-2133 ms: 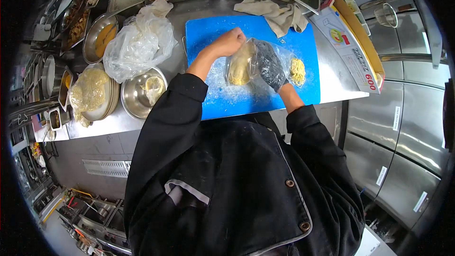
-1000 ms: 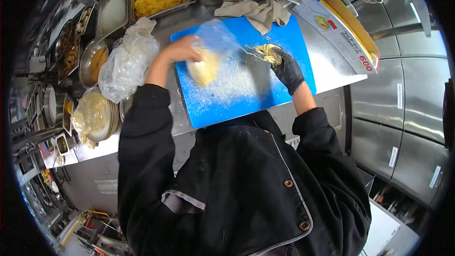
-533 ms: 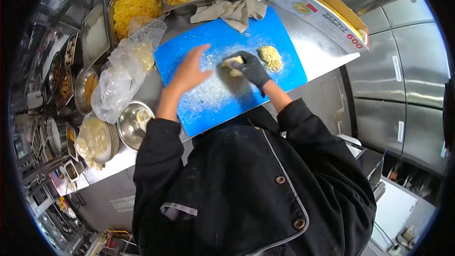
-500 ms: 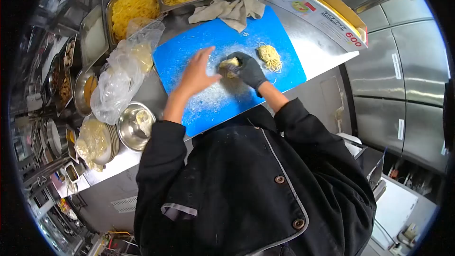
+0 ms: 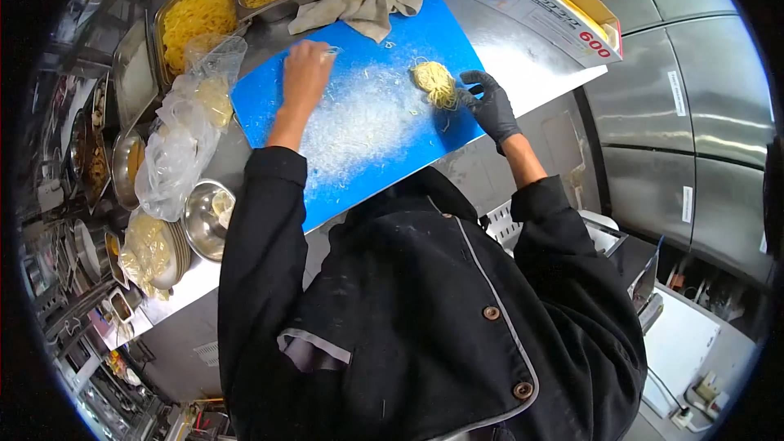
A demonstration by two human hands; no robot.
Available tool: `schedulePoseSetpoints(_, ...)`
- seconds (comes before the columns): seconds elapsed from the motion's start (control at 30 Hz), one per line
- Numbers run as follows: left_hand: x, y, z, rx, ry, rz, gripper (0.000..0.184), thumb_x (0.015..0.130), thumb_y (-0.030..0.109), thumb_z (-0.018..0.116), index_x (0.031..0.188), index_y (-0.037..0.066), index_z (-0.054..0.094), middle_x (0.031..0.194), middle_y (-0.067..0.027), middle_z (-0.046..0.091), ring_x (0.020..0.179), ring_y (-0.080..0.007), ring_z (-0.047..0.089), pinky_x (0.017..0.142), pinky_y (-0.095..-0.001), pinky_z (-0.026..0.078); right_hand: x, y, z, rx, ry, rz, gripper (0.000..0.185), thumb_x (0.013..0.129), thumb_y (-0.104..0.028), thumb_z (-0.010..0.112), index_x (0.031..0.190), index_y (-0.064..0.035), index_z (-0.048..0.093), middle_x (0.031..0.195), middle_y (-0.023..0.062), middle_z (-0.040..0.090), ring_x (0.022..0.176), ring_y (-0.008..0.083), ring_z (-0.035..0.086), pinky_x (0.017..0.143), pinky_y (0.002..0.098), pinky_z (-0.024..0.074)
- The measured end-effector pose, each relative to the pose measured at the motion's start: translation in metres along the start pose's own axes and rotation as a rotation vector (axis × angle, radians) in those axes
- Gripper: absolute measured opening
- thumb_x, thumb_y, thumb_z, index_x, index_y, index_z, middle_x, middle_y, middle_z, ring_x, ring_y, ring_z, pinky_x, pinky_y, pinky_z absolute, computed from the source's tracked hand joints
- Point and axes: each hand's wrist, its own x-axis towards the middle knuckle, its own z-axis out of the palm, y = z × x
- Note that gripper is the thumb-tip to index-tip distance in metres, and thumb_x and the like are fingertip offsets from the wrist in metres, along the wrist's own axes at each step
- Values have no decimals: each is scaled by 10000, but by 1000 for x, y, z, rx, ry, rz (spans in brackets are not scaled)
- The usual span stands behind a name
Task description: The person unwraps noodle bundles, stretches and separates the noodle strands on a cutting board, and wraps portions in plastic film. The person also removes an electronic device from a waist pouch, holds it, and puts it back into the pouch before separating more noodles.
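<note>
A heap of thin pale-yellow noodles [image 5: 434, 84] lies on the right part of the blue cutting board [image 5: 343, 188], with loose strands at its lower end. My right hand [image 5: 490, 106], in a black glove, is just right of the heap. Its thumb and fingers are apart, fingertips close to the strands; whether they touch is unclear. My bare left hand [image 5: 307, 73] is low over the upper left of the board, fingers curled together. A small whitish bit shows at its fingertips, too small to name. White flour [image 5: 359, 118] is spread across the board's middle.
A crumpled beige cloth [image 5: 363, 8] lies at the board's far edge. Beyond are yellow-filled trays [image 5: 198, 24] and a long cardboard box [image 5: 531, 8]. Plastic bags [image 5: 175, 147], a steel bowl [image 5: 200, 216] and stacked plates [image 5: 175, 253] stand left.
My right hand has moved right and no longer shows the noodle bundle it held. My left hand has moved to the board's upper left, its fingers now curled. The view has shifted.
</note>
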Motion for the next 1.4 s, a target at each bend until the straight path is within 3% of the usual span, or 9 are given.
schedulePoseSetpoints(0.13,-12,46,-20,223,342,62,295,818,240,646,1045,58,597,1026,-118,596,1002,-313,539,827,-411,431,5,-10,19,-357,190,-345,495,750,-132,741,1207,-65,561,1102,109,592,915,243,592,828,350,491)
schedulePoseSetpoints(0.23,-30,91,-3,-11,175,120,358,818,249,649,1103,50,567,1055,-131,594,967,-317,569,809,-404,452,16,-19,32,-463,147,-411,491,757,-134,738,1209,-58,560,1095,99,612,914,217,597,831,332,488)
schedulePoseSetpoints(0.57,-54,171,-2,-1870,-114,-1061,301,907,114,546,1179,-3,491,1079,-136,600,979,-237,603,788,-361,521,68,-37,-1,239,-677,-129,413,800,-147,700,1175,-25,578,1062,78,655,937,145,604,824,295,496)
schedulePoseSetpoints(0.87,-64,167,-37,-1707,15,-813,456,849,2,562,1276,-9,404,1179,-140,535,1027,-236,581,847,-371,504,53,-66,3,482,-928,-122,357,802,-87,690,1141,-22,595,1069,61,641,973,139,592,870,289,484)
schedulePoseSetpoints(1.1,-63,157,-54,-1384,-222,-489,620,746,-75,588,1321,33,382,1190,-124,536,1088,-227,543,894,-326,462,52,-46,7,572,-939,-325,289,790,-62,686,1064,-24,603,1091,57,624,997,145,583,890,283,473)
schedulePoseSetpoints(1.13,-67,151,-52,-1384,-222,-491,620,746,-75,588,1321,33,382,1190,-124,536,1088,-227,543,894,-326,462,54,-43,5,456,-914,-402,294,782,-59,692,1063,-27,610,1085,58,623,988,154,584,886,289,475)
schedulePoseSetpoints(1.23,-91,121,-25,-272,-70,-569,597,702,16,667,1260,29,453,1186,-166,539,1075,-305,544,911,-399,443,62,-25,-6,219,-858,-545,304,766,-51,703,1060,-33,624,1073,60,621,972,172,588,878,299,478)
schedulePoseSetpoints(1.33,-96,106,-31,-345,-147,-713,542,699,65,683,1212,29,510,1205,-181,524,1102,-339,508,932,-415,416,66,-11,-11,130,-533,-222,316,755,-55,711,1060,-55,630,1140,68,593,971,197,592,868,314,481)
schedulePoseSetpoints(1.4,-106,108,-24,-383,-195,-799,516,698,89,690,1188,30,538,1214,-189,517,1116,-357,490,942,-423,403,60,0,-4,75,-543,-329,333,762,-59,710,1082,-62,620,1140,70,592,959,193,592,858,312,482)
